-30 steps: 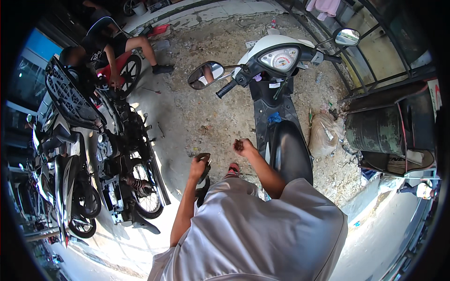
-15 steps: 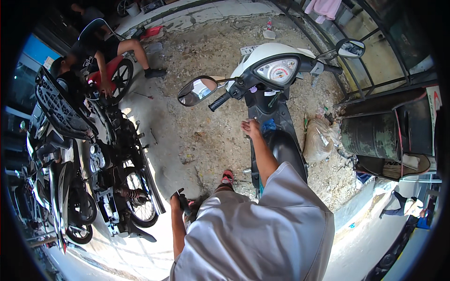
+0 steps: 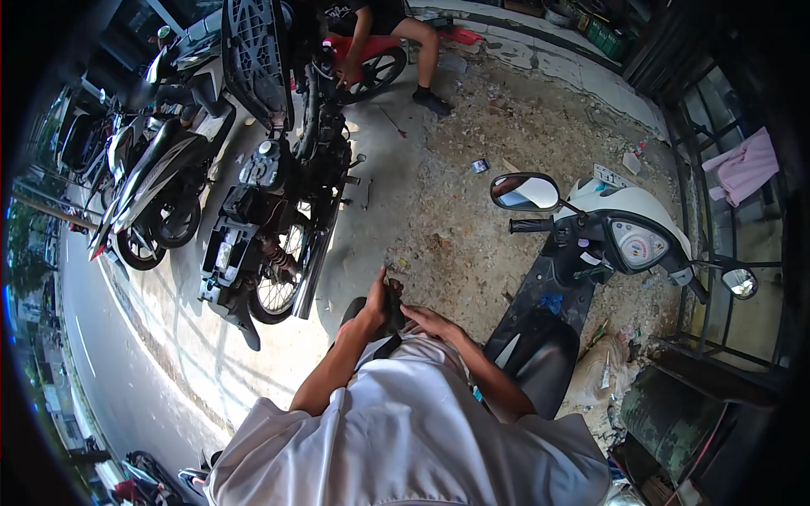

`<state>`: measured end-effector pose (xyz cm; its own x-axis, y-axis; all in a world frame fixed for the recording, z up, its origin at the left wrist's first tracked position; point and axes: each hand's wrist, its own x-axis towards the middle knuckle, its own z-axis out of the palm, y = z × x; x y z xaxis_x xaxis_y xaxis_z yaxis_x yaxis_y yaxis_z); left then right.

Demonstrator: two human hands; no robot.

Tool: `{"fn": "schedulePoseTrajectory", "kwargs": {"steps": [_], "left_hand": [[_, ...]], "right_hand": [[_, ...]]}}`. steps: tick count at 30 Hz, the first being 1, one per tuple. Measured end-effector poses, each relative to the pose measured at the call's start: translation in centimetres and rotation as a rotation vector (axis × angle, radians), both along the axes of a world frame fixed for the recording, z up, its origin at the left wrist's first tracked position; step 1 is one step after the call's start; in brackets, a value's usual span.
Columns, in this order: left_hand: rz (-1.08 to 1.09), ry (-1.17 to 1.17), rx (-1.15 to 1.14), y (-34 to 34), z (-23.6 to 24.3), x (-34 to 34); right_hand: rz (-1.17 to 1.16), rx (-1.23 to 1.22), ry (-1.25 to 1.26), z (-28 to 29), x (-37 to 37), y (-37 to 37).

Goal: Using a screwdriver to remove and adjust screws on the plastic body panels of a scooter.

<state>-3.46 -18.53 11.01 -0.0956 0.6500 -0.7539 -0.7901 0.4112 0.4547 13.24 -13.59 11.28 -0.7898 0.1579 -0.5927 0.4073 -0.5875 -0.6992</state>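
In front of my waist, my left hand is closed around a small dark object, whose kind I cannot make out. My right hand has come close beside it, fingers stretched toward the dark object; whether they touch it is not clear. To my right stands a white and black scooter with a dark seat, upright and apart from both hands. A blue scrap lies on its footboard.
On the left is a partly stripped motorcycle, with parked scooters beyond it. Another person's arm reaches to a red motorcycle part near a wheel. A metal-framed fence edges the right; a plastic sack and drum sit beside the scooter.
My right hand has drawn back from above the scooter to beside my left hand. The left hand, with the dark object, has come up in front of me. My view has turned left.
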Motion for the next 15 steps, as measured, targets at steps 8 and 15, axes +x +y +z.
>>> {"fn": "schedulePoseTrajectory", "kwargs": {"steps": [8, 15], "left_hand": [[0.447, -0.133, 0.166, 3.0, 1.5, -5.8], [0.261, -0.114, 0.119, 10.6, 0.1, -14.2]], "right_hand": [[-0.066, 0.382, -0.056, 1.6, -10.5, 3.5], [-0.246, 0.372, -0.299, -0.2, -19.2, 9.7]]}}
